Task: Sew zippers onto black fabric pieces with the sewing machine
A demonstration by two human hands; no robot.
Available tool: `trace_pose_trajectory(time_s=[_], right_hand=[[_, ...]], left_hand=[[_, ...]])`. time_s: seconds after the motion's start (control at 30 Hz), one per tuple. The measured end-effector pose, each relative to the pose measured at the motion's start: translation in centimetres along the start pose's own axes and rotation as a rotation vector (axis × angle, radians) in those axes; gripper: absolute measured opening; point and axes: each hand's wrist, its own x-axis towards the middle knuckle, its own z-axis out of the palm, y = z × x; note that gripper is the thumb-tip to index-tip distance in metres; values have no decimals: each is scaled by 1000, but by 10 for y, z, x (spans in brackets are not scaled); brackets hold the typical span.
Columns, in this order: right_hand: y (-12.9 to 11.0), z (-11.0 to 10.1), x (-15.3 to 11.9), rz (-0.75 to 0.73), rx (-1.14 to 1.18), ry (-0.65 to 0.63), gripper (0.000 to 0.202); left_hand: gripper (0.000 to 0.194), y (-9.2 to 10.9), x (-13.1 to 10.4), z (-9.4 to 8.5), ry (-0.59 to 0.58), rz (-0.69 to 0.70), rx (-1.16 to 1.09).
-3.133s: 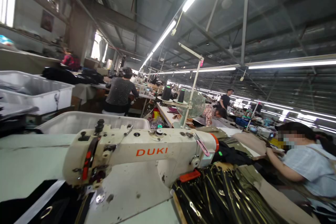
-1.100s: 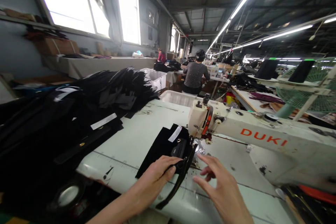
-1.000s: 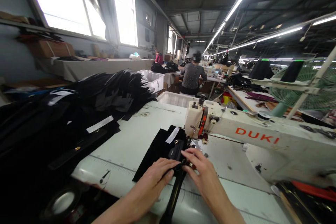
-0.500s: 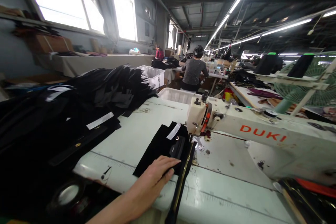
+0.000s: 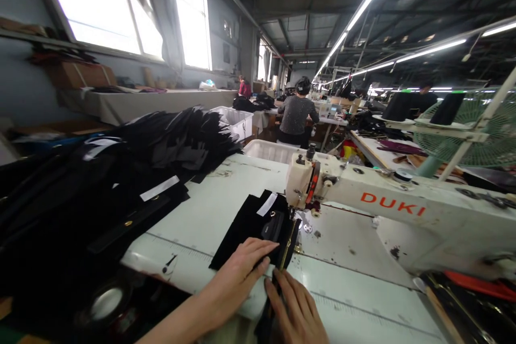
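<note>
A black fabric piece (image 5: 245,220) with a white label lies under the head of a white DUKI sewing machine (image 5: 387,209). My left hand (image 5: 237,274) lies flat on the near edge of that fabric, fingers together. A black zipper strip (image 5: 288,239) runs from the needle toward me over the table's front edge. My right hand (image 5: 294,312) rests on the strip's near end, fingers extended along it; whether it grips is unclear.
A big heap of black fabric pieces (image 5: 121,172) covers the table's left side. White bins (image 5: 266,149) stand behind the machine. A green fan (image 5: 471,134) and thread cones are at the right. A person (image 5: 296,113) sits with their back to me at a farther station.
My right hand left the view half a second ago and has come back at the bottom, onto the zipper strip. My left hand has stayed on the fabric.
</note>
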Motion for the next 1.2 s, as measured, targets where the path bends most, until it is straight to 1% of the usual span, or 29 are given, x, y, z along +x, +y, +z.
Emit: trace_pose_trajectory(time_s=[0.07,0.1,0.13,0.17,0.23,0.27,0.3,0.33,0.37,0.47,0.53,0.63,0.77,0.87,0.93,1.03,1.1,1.13,1.2], right_hand=[[21,7,1,-192,3,24,42],[33,5,-1,-232,35,24,39],[44,-1,-3,-240,82,10,36],[55,-9,-5,-216,140,-11,31],[69,-28,-8,-91,235,-80,25],[73,-36,-9,-23,249,-99,24],[73,-43,-9,23,248,-113,25],[71,-47,-9,35,236,-117,27],[68,-48,-9,14,218,-119,29],[51,-40,-13,-115,120,-119,34],[42,-34,-17,-155,50,-124,37],[34,-33,-21,-133,25,-137,36],[31,-40,-22,-99,39,-150,35],[29,-40,-22,-89,43,-147,34],[27,-38,-21,-78,52,-137,34],[26,-37,-22,-82,64,-117,35],[28,-40,-26,-84,74,-114,35],[31,-43,-31,-67,74,-106,34],[37,-51,-42,34,58,-84,28]], left_hand=[[36,0,0,-3,-4,33,76],[37,1,0,-5,-8,47,113],[37,2,0,-7,-20,59,145],[37,3,0,-9,-41,73,171],[38,7,1,-11,-88,107,209],[39,8,1,-11,-109,128,228],[40,9,0,-10,-125,150,250],[42,10,0,-8,-139,171,278],[45,10,-1,-4,-154,191,312],[63,6,-7,10,-227,244,439],[72,1,-11,20,-254,281,510],[71,-5,-15,33,-234,315,584],[65,-6,-15,41,-225,333,647],[61,-6,-14,43,-234,328,640],[61,-7,-12,41,-261,332,623],[63,-7,-8,35,-340,345,554],[66,-5,-3,28,-378,326,486],[66,-4,-1,25,-383,314,452],[64,-1,3,19,-377,296,389]])
